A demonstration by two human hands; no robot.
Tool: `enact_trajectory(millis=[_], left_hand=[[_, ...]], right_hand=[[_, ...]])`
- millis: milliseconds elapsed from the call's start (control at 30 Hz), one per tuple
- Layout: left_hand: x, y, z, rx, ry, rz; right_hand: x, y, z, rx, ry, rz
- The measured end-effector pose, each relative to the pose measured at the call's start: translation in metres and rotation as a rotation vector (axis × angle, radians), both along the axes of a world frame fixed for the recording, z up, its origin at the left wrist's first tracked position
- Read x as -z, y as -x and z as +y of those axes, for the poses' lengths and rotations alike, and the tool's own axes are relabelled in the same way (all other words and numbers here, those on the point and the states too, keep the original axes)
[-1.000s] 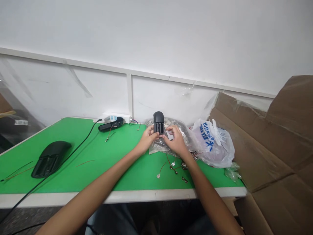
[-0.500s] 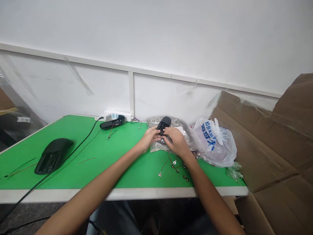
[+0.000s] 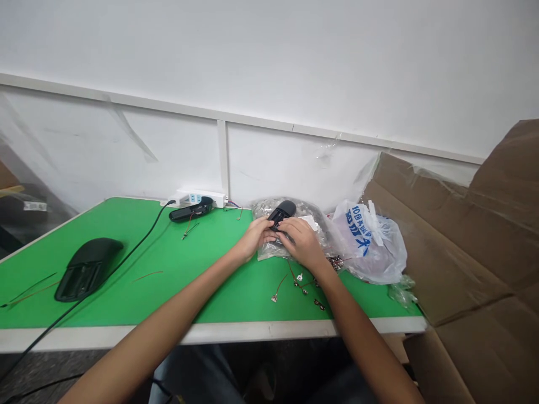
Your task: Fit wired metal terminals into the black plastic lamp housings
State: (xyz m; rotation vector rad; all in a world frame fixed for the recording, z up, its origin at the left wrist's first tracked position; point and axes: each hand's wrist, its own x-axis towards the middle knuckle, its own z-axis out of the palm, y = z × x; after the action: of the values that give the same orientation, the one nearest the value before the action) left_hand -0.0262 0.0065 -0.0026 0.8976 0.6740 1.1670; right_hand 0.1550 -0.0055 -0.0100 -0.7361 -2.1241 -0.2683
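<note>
A black computer mouse [image 3: 282,211] with its battery compartment uncovered is held between both hands, over a clear plastic bag. My left hand [image 3: 255,235] is closed on its left edge, fingers curled underneath. My right hand [image 3: 301,238] is closed at the near end, its fingers on the compartment; any small part under those fingertips is hidden. Below the hands lie several small metal contacts [image 3: 300,277] with thin red wires. The clear bag [image 3: 266,252] of small metal parts lies just behind and beneath the mouse.
A second black mouse [image 3: 89,268] sits at the left on the green table [image 3: 185,292], with a black cable across it. Another opened black mouse [image 3: 191,212] lies by a white power strip [image 3: 217,198]. A tied white plastic bag [image 3: 379,252] and cardboard [image 3: 455,241] are at the right.
The view has shifted very slightly. Both hands stay on the mouse in nearly the same pose.
</note>
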Motion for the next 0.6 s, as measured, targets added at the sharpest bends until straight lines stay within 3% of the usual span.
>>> enact_trajectory(millis=[600], left_hand=[[-0.0014,-0.0097,-0.0065,-0.090,0.023,0.077]], right_hand=[[0.0028,0.0029,0.0005,0.073,-0.104,-0.153]])
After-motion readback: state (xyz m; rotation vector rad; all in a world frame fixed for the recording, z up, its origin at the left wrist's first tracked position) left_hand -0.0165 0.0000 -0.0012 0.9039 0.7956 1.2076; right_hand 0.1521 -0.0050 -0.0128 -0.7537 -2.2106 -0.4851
